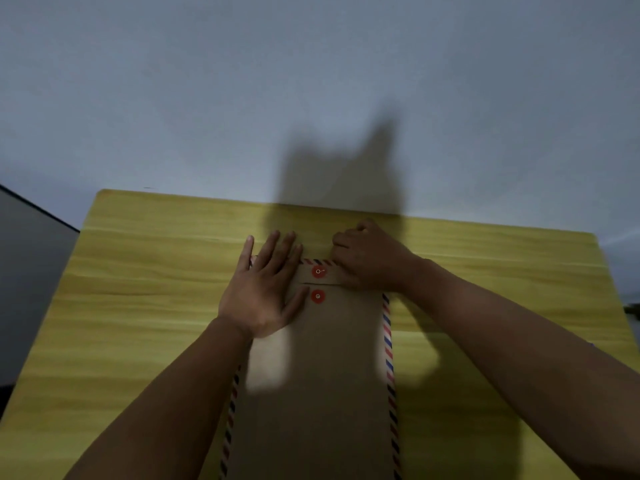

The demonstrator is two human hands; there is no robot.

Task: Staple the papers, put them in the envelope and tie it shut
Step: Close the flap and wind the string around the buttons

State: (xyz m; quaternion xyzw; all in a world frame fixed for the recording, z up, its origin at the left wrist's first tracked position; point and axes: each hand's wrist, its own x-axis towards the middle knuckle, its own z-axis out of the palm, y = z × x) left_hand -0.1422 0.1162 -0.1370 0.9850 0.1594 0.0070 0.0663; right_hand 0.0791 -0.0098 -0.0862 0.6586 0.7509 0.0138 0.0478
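A brown envelope (322,375) with red-and-blue striped edges lies lengthwise on the yellow table (138,306). Its flap (317,278) is folded down at the far end. One red button (318,271) sits on the flap and a second red button (317,296) just below it on the body. My left hand (266,289) lies flat with straight fingers on the envelope's far left corner. My right hand (367,258) has curled fingers at the flap's right end; what it pinches is hidden. No papers or stapler are in view.
The table's far edge meets a plain grey wall. A dark grey surface (31,271) stands at the left beyond the table edge. My head and arms cast a shadow over the envelope and wall.
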